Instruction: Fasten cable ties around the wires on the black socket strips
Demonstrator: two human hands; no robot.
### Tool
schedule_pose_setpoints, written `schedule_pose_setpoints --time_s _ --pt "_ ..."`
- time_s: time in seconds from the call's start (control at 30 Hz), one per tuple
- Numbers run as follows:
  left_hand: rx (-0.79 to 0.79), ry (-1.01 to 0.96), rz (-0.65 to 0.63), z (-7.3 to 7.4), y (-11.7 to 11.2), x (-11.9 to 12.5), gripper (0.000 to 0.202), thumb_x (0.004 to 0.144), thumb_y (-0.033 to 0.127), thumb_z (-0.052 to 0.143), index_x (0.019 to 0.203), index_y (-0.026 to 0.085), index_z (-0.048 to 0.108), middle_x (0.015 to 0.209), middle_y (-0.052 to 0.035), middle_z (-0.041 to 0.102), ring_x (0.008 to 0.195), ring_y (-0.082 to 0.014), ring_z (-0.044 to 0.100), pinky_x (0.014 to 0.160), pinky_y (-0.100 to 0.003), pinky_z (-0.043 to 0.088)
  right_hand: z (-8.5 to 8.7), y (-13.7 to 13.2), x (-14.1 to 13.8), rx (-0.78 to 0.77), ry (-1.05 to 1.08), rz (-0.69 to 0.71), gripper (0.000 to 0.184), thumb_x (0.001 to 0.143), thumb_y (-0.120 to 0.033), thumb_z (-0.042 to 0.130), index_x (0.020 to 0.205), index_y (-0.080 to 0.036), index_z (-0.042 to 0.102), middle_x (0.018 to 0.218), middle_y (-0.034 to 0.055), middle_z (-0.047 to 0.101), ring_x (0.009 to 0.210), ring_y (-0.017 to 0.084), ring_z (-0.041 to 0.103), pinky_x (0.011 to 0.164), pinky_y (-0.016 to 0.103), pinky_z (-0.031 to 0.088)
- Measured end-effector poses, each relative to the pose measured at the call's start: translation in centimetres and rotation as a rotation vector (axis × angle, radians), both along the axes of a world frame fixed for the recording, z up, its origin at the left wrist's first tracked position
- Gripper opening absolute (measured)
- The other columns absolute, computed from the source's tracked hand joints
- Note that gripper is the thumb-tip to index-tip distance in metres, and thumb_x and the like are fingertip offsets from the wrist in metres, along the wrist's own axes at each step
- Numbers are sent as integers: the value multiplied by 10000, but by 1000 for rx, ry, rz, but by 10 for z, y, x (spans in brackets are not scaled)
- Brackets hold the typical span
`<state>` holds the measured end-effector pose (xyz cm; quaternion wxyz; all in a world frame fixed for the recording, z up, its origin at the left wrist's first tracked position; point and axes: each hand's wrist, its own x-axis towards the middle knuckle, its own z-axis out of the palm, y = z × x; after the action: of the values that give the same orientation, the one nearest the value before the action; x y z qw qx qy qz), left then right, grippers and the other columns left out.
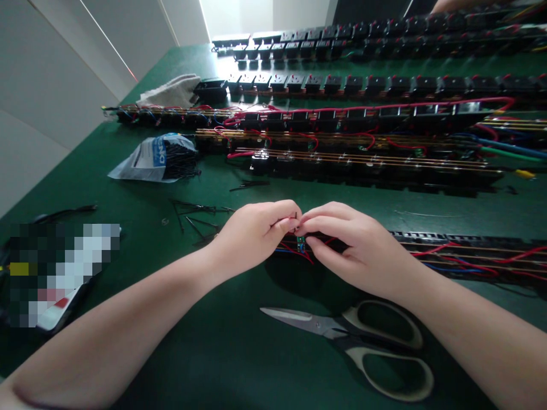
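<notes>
Over the near wired strip of power sockets (427,249), my two hands meet at their fingertips. My left hand (256,233) is closed in a pinch, with the short dark end of what looks like a black cable tie (296,216) showing at its thumb and forefinger. My right hand (356,242) has its fingers bent against the left fingertips and its thumb lower, beside a small green board (301,244). Whatever lies between its fingers is hidden. Red and blue wires run along the strip. Scissors (316,323) lie below the hands.
Loose black cable ties (196,208) lie left of the hands, near an open bag of ties (158,158). Several long socket strips (363,117) with wires and metal bars cross the green table (192,353) behind. A grey cloth (171,91) and a partly blurred-out object (64,307) are at left.
</notes>
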<state>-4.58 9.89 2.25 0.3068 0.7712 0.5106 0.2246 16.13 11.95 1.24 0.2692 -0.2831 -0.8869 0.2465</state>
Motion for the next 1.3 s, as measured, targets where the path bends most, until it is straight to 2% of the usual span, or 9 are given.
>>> schedule_pose_setpoints --time_s 0.13,0.4,0.53,0.73,0.93,1.03,1.3 --pt "77 35 -27 -1 -1 1 174 978 142 485 886 202 619 869 29 663 820 -128 585 723 -242 409 1 0 0 -26 -19 15 190 881 -121 556 952 -185 721 922 79 767 885 232 687 777 374 558" --pt "149 91 17 -3 0 2 132 953 146 516 858 196 592 833 20 652 786 -139 591 680 -249 410 4 1 -1 -37 -46 19 181 877 -139 560 963 -210 703 913 72 764 858 237 654 734 382 547" --pt "234 137 41 -9 -1 2 87 942 149 542 881 190 587 828 14 648 760 -133 581 672 -247 399 1 -1 -1 23 -34 31 196 892 -119 539 971 -198 700 909 74 759 852 233 640 751 386 540" --pt "362 293 26 -16 -5 3 188 1013 199 436 896 180 581 835 -19 652 776 -161 587 684 -277 410 0 -3 -1 63 -15 15 223 910 -115 527 1023 -207 697 897 66 755 844 229 639 753 381 541" --pt "522 510 -108 -20 -8 4 266 1014 136 338 903 179 575 855 -52 642 776 -194 579 720 -328 447 2 -3 -1 23 -29 -29 209 899 -98 531 911 -208 708 837 52 751 806 217 641 721 362 528" --pt "549 562 -126 -22 -9 4 250 1011 136 345 908 182 567 848 -52 632 767 -203 572 716 -341 454 0 -3 -1 55 -26 -53 212 909 -100 521 897 -198 709 842 61 753 808 220 637 730 370 525" --pt "545 587 -128 -22 -9 5 217 985 110 369 905 188 555 837 -47 623 763 -207 567 719 -347 459 0 -3 0 84 -7 2 220 923 -111 514 861 -206 703 842 65 755 789 216 634 722 374 522"
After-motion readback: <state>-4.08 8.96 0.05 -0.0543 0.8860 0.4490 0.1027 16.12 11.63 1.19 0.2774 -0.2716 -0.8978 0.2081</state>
